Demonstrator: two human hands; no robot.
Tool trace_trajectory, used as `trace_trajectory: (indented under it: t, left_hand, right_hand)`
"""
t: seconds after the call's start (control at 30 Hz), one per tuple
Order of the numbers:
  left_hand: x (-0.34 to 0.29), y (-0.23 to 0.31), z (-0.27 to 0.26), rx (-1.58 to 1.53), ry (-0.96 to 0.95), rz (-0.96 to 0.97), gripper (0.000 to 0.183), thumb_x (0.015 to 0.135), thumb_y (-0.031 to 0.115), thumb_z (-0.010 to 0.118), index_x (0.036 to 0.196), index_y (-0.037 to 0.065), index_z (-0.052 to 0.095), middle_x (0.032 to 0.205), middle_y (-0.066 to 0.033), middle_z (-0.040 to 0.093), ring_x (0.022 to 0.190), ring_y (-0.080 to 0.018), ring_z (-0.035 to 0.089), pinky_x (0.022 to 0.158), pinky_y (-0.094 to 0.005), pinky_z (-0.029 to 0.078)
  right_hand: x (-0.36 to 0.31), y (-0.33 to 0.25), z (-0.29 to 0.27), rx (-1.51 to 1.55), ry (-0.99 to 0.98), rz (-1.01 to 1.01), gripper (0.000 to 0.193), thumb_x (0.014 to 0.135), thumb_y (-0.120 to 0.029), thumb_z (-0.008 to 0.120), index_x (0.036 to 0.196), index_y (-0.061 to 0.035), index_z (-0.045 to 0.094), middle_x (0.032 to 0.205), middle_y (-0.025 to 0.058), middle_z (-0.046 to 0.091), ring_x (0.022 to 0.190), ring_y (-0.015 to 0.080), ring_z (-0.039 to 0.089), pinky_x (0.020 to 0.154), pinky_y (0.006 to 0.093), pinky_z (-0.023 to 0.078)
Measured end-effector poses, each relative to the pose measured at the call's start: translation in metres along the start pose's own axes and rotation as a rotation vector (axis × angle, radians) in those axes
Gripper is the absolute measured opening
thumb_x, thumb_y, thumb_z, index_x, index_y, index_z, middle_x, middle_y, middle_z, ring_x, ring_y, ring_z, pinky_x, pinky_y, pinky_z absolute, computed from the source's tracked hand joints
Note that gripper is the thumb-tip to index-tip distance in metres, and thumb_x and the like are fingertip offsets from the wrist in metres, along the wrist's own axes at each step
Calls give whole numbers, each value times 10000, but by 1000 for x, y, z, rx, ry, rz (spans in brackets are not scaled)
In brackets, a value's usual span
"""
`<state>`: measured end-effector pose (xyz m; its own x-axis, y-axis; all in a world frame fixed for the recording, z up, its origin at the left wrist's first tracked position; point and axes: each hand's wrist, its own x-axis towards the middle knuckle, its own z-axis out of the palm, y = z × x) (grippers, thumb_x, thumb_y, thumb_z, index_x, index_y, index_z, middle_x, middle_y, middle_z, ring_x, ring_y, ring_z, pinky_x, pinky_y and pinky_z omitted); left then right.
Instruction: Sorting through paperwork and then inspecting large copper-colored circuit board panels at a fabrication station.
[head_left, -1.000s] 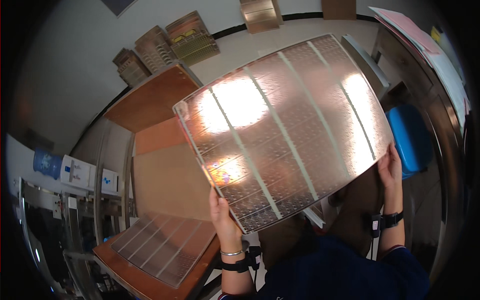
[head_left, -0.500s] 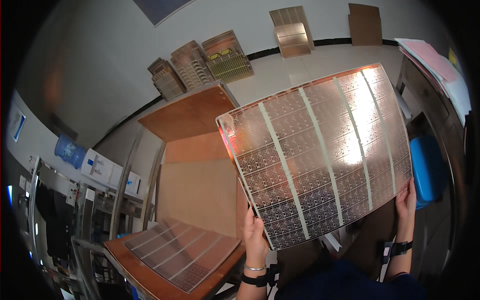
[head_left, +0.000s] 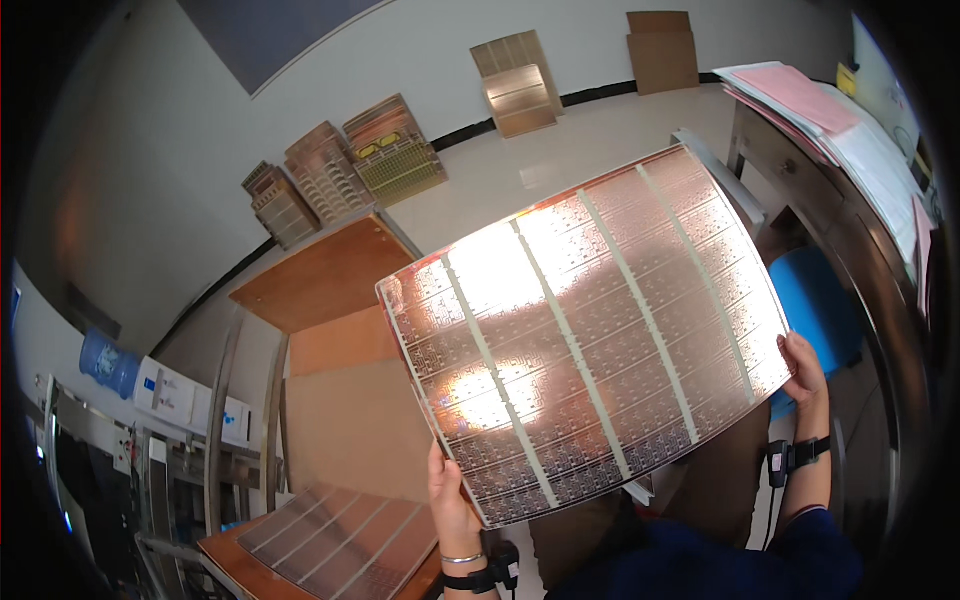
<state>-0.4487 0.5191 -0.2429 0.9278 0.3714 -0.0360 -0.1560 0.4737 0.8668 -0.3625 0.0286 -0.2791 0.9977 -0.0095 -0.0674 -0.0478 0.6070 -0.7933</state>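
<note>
Between my hands is a large copper circuit board panel (head_left: 620, 330), thin and slightly bowed, etched with repeating traces and crossed by pale green stripes. It is tilted, and bright light glares off its surface. My left hand (head_left: 455, 505) grips its lower left edge, thumb in front and the other fingers partly hidden behind. My right hand (head_left: 803, 368) is closed on its lower right edge. A similar panel (head_left: 340, 545) lies to the left on a wooden board (head_left: 225, 548), below and beside my left hand.
An upright wooden backboard (head_left: 320, 265) stands behind the lying panel. Several stacks of panels (head_left: 395, 165) lean on the far wall. On the right are a blue stool (head_left: 815, 300) and a dark desk (head_left: 800, 190) with papers (head_left: 800, 95). A water bottle (head_left: 110, 362) is at far left.
The held panel has shifted left and slightly down in view and tilted, so the glare has moved across it. Both hands keep their hold; the whole view has turned a little right.
</note>
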Motion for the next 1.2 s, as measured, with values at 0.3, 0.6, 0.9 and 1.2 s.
trace_trajectory:
  t: [0.3,0.6,0.9,1.2]
  left_hand:
    - [10,5,22,-463,-226,20,608,977,466,279,1397,29,324,1435,-127,360,1300,-285,372,1085,-475,293]
    - [-30,-58,121,-172,-46,-274,443,892,-22,535,1311,38,406,1248,-116,533,1130,-186,530,980,-335,417]
    - [-6,-8,53,-213,-3,-130,462,906,21,534,1341,27,378,1237,-97,532,1113,-202,533,967,-346,433]
    - [10,-18,39,-66,13,-120,467,937,33,491,1381,33,346,1310,-103,489,1162,-181,489,976,-316,401]
  right_hand:
    - [3,27,30,184,-87,-20,544,907,-167,527,1357,60,324,1278,194,510,1148,265,540,997,371,426]
    - [-41,116,148,260,-339,410,528,879,-129,614,1348,-53,381,1254,94,549,1154,196,528,970,377,441]
    - [2,43,95,271,-25,-74,493,966,-176,436,1395,14,285,1246,196,521,1078,247,586,878,326,533]
    - [0,54,68,-25,5,-5,442,961,-176,446,1300,104,403,1206,190,552,1036,197,607,878,292,530]
